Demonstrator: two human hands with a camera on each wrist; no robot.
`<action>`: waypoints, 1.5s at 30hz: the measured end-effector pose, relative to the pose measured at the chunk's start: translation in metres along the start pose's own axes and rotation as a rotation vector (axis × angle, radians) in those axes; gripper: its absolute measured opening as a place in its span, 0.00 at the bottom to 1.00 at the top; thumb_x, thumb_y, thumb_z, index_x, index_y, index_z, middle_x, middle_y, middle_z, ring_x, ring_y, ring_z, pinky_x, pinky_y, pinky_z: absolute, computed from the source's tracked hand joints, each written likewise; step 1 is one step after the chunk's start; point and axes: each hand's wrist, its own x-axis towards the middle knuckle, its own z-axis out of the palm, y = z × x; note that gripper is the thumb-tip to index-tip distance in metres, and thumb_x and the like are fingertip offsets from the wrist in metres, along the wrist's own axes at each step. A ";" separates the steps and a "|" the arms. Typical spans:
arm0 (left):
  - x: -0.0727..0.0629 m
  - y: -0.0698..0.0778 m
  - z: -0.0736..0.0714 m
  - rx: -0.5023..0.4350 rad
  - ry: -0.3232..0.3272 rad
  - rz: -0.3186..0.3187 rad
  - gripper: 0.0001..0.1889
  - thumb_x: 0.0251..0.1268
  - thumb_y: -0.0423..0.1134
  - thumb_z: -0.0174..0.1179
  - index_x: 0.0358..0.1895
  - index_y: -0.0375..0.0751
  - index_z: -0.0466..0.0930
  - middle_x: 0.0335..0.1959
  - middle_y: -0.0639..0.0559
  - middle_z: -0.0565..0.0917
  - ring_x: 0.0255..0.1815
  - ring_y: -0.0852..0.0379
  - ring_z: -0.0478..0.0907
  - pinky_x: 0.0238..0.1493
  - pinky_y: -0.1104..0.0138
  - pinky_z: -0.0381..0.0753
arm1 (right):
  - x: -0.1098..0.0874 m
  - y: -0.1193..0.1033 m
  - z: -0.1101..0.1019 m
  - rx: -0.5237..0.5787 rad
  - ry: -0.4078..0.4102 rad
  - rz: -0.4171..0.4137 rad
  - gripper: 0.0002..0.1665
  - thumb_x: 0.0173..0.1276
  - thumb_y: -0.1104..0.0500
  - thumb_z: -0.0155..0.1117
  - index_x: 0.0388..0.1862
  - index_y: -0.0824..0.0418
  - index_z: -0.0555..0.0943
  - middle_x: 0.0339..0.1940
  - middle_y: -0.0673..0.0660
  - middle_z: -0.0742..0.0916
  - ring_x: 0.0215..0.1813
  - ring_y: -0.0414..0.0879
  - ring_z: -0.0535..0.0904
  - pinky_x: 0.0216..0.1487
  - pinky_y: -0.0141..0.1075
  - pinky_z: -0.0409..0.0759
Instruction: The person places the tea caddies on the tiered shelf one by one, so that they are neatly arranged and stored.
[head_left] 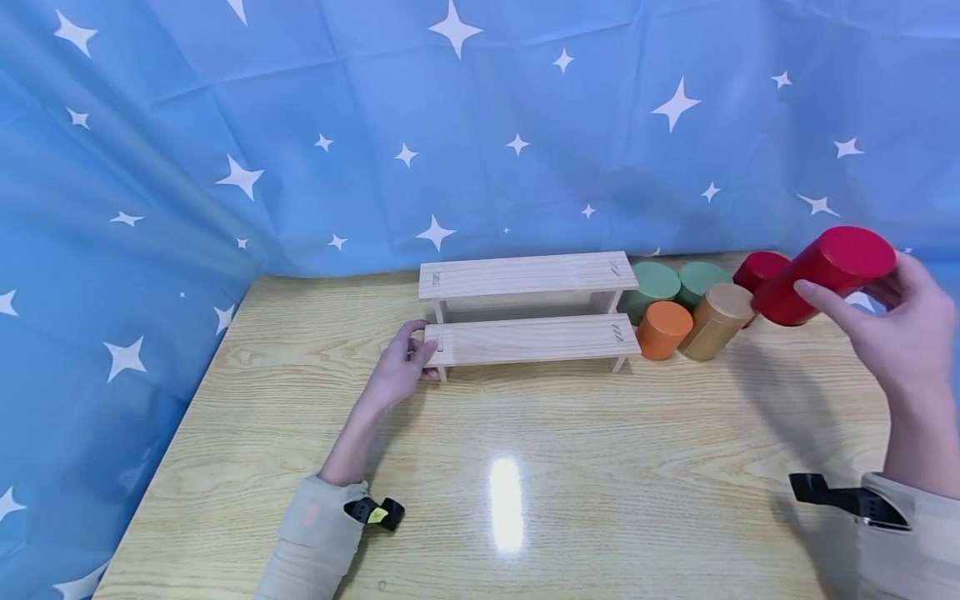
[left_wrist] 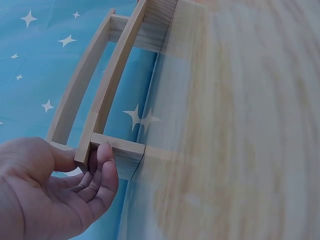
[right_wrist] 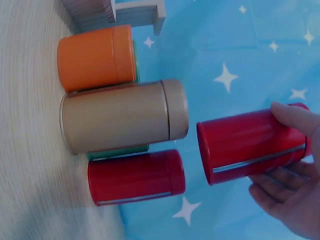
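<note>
Thumb on one side and fingers on the other, the right hand (head_left: 911,333) grips a red can (head_left: 828,271) near its top end, the hand spread only as wide as the can, while the left hand (head_left: 397,365) pinches the left end of the front wooden shelf (head_left: 532,340). That can is in the air at the right side of the table (head_left: 600,467), tilted, just beside a standing tan can (head_left: 717,321) and a second red can (head_left: 761,267), with a gap showing in the right wrist view. It looks stiff and probably light enough for one hand; the smooth wall could slip if pinched loosely, and I would guess it dents sooner than breaks. Around the side wall, a little above the middle, seems the best hold, leaving the bottom rim free. As for looks, it is a plain deep-red cylinder with a flat round top, a thin rim at the bottom, and a pale streak running lengthwise, which may be a stripe or just shine; any contents are hidden.
</note>
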 end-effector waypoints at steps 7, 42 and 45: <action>0.001 -0.003 -0.001 -0.004 -0.003 0.009 0.26 0.82 0.34 0.48 0.77 0.33 0.55 0.44 0.38 0.73 0.36 0.47 0.82 0.47 0.61 0.88 | -0.005 -0.015 0.006 0.041 -0.036 -0.057 0.38 0.63 0.62 0.75 0.72 0.46 0.74 0.63 0.43 0.81 0.53 0.28 0.74 0.64 0.20 0.70; 0.001 0.000 -0.002 -0.043 -0.019 -0.002 0.26 0.82 0.34 0.47 0.77 0.36 0.54 0.50 0.35 0.73 0.37 0.46 0.83 0.48 0.56 0.87 | -0.026 -0.042 0.053 0.132 -0.294 -0.174 0.38 0.59 0.65 0.78 0.69 0.53 0.75 0.56 0.42 0.80 0.53 0.35 0.76 0.46 0.18 0.73; 0.001 -0.001 -0.002 -0.047 -0.019 -0.011 0.26 0.82 0.35 0.47 0.77 0.37 0.55 0.50 0.35 0.73 0.37 0.46 0.83 0.48 0.57 0.87 | -0.029 -0.044 0.057 0.137 -0.316 -0.183 0.40 0.59 0.66 0.78 0.70 0.53 0.74 0.56 0.42 0.80 0.54 0.34 0.77 0.47 0.18 0.75</action>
